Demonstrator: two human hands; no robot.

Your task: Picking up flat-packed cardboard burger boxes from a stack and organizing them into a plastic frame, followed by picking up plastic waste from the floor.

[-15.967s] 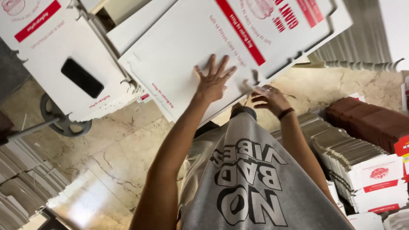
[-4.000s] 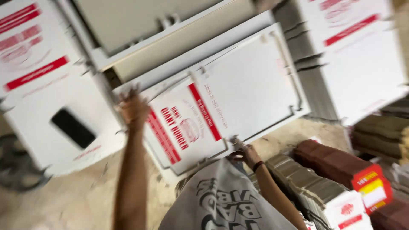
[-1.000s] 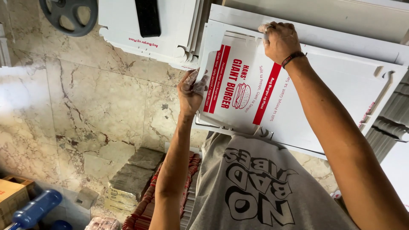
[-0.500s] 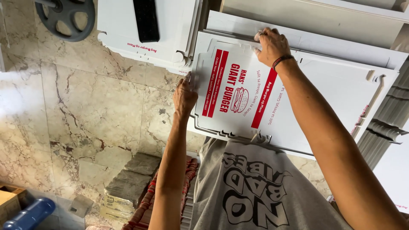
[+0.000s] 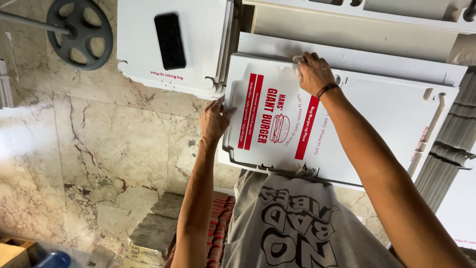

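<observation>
Flat box blank (image 5: 347, 124), white with red print, lies atop the stack ahead of you, your left hand (image 5: 214, 119) pinching its left edge and your right hand (image 5: 313, 73) gripping the far edge; uneven pulling could crease it.

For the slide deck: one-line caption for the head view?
Both hands, left hand and right hand, grip a flat white printed carton blank above a marble floor.

A phone (image 5: 169, 40) lies on the box (image 5: 198, 74) left of the flat carton (image 5: 367, 134).
</observation>
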